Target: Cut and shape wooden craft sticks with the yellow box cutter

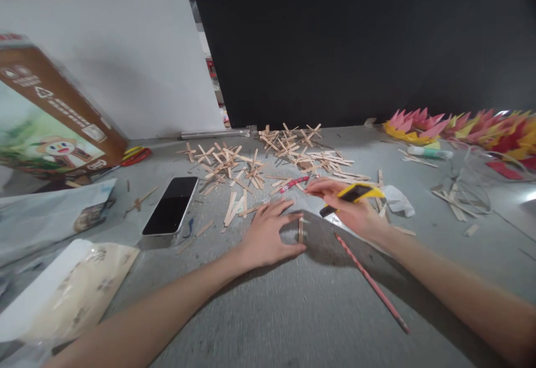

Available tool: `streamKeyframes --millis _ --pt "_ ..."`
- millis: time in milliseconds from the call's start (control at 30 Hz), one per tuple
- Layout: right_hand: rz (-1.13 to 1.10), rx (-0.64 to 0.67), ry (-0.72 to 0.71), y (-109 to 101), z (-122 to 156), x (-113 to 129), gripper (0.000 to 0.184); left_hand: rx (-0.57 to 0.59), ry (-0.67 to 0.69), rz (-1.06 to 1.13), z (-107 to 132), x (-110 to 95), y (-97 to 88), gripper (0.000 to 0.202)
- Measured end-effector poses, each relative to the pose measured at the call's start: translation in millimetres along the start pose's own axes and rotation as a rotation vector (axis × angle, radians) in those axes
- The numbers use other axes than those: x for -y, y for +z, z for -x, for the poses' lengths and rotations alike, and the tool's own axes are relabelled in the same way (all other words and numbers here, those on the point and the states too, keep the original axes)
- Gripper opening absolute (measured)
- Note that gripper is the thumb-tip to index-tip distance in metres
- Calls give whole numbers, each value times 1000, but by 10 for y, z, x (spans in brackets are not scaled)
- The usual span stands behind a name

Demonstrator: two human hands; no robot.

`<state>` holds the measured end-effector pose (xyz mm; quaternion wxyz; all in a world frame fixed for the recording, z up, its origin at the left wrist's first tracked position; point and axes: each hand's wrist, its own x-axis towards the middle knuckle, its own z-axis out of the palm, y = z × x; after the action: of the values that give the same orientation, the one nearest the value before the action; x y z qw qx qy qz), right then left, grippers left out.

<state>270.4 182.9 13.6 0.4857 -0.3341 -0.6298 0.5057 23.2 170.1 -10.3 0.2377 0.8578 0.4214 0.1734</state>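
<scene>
Our bare left forearm (154,315) is crossing the foreground closest to us, while our right forearm (460,295) is slanting in from the other side. Our left hand (266,237) is resting low over the grey tabletop (268,329), fingers spreading, thumb and forefinger bracketing a short wooden stick (300,230); that piece is lying just right of the palm, and we are not managing to tell whether the tips are pressing on it. Our right hand (355,220) is grasping a yellow-and-black cutter (355,192), its dark end pointing back toward our left hand, its fingertips hovering near a red tube-like piece (293,184). Nearer us than the right hand, a pink pencil (372,283) is lying aslant; just right of that hand, a crumpled tissue (397,200) is sitting. Beyond both hands, a heap of wooden sticks (226,160) is spreading, many crossing like stars. Left of the left hand, a phone (171,207) is lying dark-screened; farther left and nearer us, a patterned packet (84,290) is resting. Well right of and beyond the right hand, pink-and-yellow paper crowns (414,128) are standing, a white-and-green tube (429,152) lying just before them.
</scene>
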Motion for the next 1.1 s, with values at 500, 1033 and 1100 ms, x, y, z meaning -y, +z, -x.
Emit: streamKeyframes --millis 500,1033,1100 --pt "-804 86 298 516 -420 -189 56 -52 1 -99 31 -3 60 71" --pt "-825 69 332 452 -385 -262 47 -63 -6 -97 34 -6 56 64" --pt "-823 73 334 452 -383 -266 47 -64 -10 -101 40 -2 60 64"
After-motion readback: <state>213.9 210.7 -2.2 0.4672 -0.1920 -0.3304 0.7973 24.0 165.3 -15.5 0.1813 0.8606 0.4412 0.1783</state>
